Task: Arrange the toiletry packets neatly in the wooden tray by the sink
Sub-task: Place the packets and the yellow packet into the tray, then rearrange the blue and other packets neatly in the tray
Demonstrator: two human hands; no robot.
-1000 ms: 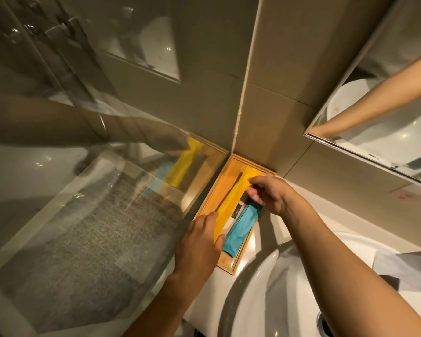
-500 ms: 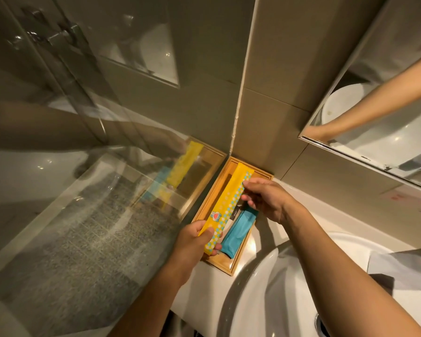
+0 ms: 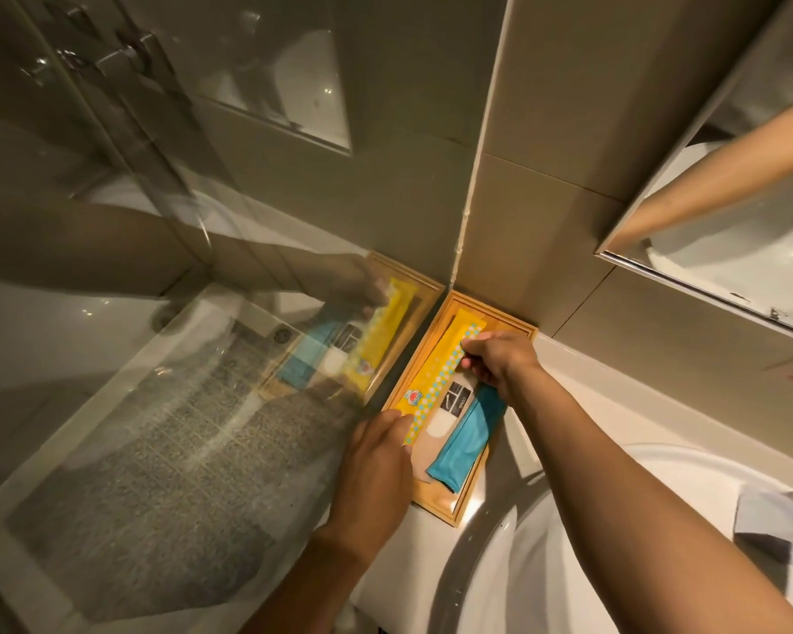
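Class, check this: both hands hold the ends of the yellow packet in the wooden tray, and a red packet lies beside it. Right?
Not quite. The head view shows the left hand and right hand on the yellow packet in the tray, but the other packet is blue, not red.

- A bathroom, likely a hotel's.
- White basin sunk into a pale surface.
- Beige tiled wall with a mirror above.
- Glass shower partition beside it.
- Wooden tray of wrapped toiletry packets.
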